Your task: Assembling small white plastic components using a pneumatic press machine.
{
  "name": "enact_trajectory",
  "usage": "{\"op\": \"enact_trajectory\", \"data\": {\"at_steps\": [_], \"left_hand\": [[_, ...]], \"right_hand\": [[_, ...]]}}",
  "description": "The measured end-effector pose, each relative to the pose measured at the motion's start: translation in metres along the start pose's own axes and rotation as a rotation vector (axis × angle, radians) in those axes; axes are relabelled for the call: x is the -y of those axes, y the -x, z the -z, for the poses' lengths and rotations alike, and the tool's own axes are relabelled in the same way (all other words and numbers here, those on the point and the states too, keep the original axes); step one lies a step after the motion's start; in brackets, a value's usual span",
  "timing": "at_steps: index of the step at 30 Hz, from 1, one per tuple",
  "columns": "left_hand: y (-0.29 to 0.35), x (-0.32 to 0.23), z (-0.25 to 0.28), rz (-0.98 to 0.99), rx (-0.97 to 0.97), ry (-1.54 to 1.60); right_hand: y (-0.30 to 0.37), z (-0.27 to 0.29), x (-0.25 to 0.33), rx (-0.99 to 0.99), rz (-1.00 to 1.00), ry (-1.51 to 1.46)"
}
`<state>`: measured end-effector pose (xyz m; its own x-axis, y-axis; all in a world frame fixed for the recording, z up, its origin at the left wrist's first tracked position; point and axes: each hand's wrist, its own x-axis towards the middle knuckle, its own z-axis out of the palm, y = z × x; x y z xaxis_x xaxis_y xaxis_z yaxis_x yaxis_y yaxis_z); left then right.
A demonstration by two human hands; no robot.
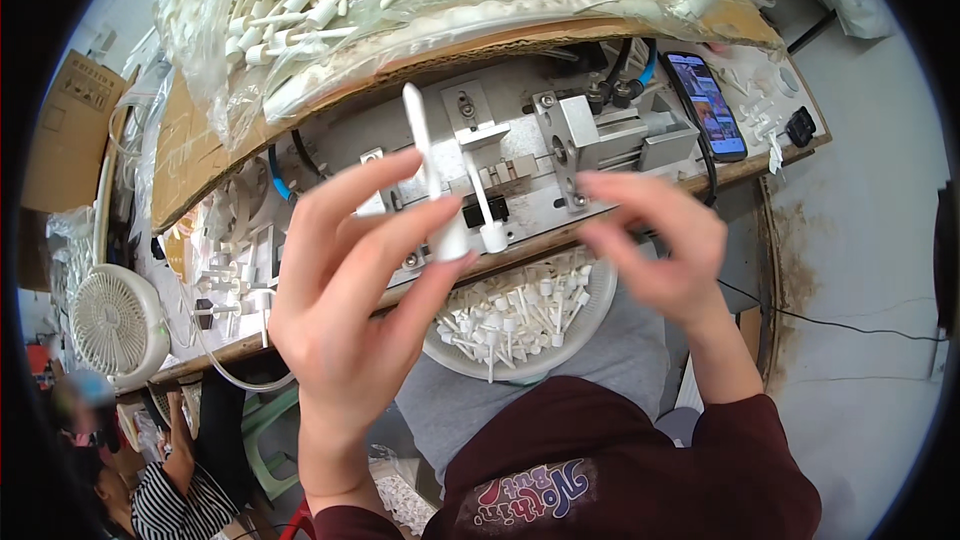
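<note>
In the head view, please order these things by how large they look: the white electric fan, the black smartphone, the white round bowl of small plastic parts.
1. White round bowl of small plastic parts, partly hidden by the hands.
2. White electric fan.
3. Black smartphone.
The fan sits near the curved rim of the picture, so the first two places are unsure.

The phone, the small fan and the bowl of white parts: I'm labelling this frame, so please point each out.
phone (708, 105): head view, middle of its lit screen.
small fan (108, 320): head view, centre of its white grille.
bowl (470, 365): head view, its white lower rim.
</note>
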<state>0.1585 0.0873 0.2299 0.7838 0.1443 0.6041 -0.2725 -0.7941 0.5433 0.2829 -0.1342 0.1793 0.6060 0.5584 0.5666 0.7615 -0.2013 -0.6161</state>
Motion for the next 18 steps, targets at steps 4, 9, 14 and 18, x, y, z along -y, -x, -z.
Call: {"op": "enact_trajectory", "data": {"at_steps": [4,9,14,18], "left_hand": [[0.025,0.001,0.005,0.022,0.027,-0.024],[0.048,-0.008,-0.004,0.131,0.004,0.041],[0.060,-0.003,-0.010,0.051,0.051,-0.006],[0.071,-0.004,-0.014,0.100,0.024,-0.002]], "right_hand": [[0.033,0.040,-0.068,-0.495,-0.311,-0.100],[0.064,0.086,-0.145,-0.576,-0.386,0.260],[0.067,0.097,-0.165,-0.594,-0.384,0.421],[0.065,0.100,-0.169,-0.525,-0.341,0.518]]}}
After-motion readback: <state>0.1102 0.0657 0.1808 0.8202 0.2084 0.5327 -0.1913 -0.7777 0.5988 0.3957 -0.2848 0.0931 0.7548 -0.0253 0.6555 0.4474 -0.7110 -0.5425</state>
